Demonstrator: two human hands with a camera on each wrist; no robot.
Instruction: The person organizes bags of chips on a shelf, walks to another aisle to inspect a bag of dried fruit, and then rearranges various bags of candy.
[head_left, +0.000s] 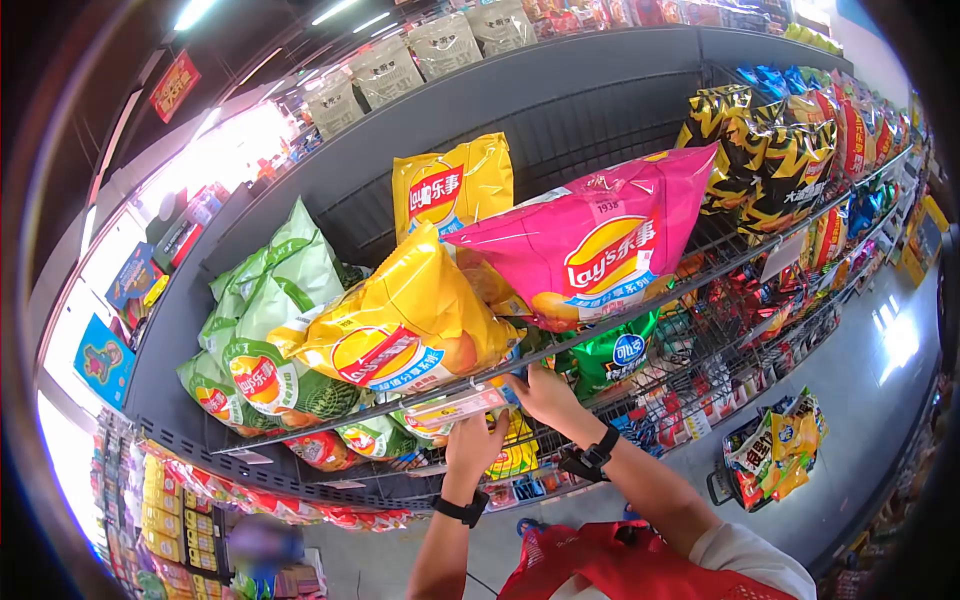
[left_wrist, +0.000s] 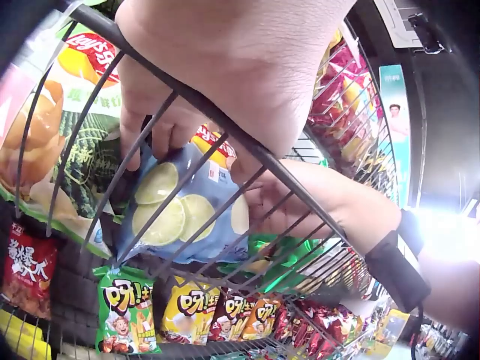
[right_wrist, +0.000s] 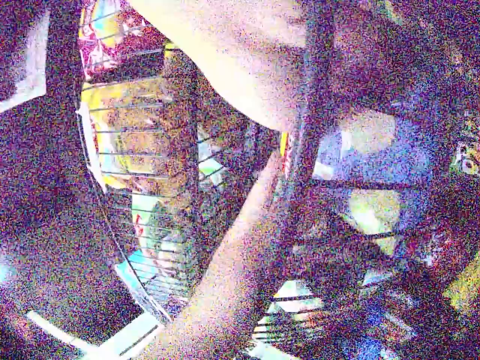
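Observation:
Behind the wire front of a shelf, a blue chip bag with lime slices (left_wrist: pixel 166 217) hangs between two hands in the left wrist view. My left hand (head_left: pixel 475 452) (left_wrist: pixel 225 67) reaches over the dark rim, its curled fingers gripping the bag's upper left. From the other side my right hand (head_left: pixel 548 398) (left_wrist: pixel 274 199) holds the bag's right edge, its fingertips partly hidden. Both hands are below the upper shelf's front edge, beside a price label (head_left: pixel 458 407). The grainy right wrist view shows my right hand (right_wrist: pixel 240 56) near the rim and blue packaging (right_wrist: pixel 416 150).
Yellow bags (head_left: pixel 400 325), a pink bag (head_left: pixel 600 240) and green bags (head_left: pixel 280 300) fill the shelf above the hands. Black bags (head_left: pixel 780 150) stand farther right. Smaller snack packs (left_wrist: pixel 124 311) lie lower down. A basket of snacks (head_left: pixel 770 450) is on the floor at right.

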